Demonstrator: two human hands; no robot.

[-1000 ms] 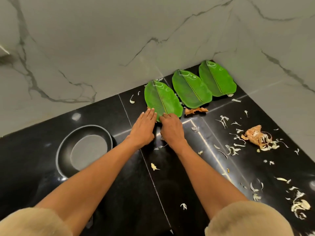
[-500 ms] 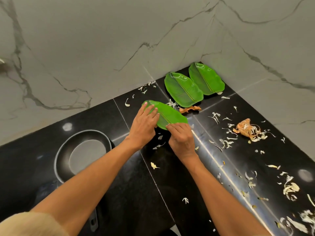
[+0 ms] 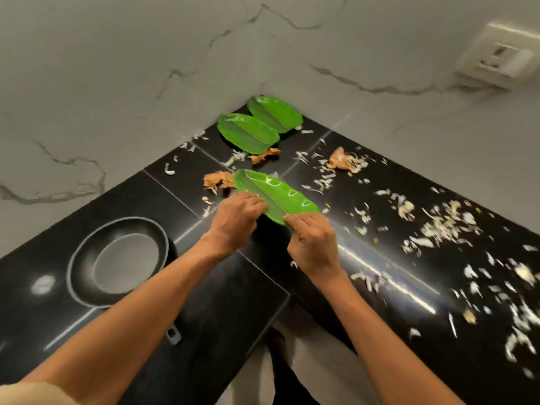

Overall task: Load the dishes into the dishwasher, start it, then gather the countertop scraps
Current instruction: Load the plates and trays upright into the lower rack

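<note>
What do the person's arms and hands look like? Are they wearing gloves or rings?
No gloves show on the left hand or the right hand; both are bare, and I can see no rings, watch or bracelets. The forearms are bare too. A bit of beige sleeve, soft-looking, shows at the bottom left corner, high up the left arm. The right arm's sleeve is out of view.

Single head view, looking steeply down, close over black countertop [image 3: 222,293] corner

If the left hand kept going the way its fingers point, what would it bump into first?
Probably nothing beyond the leaf plate that the left hand already grips. Past it lie onion scraps, though depth is hard to judge.
</note>
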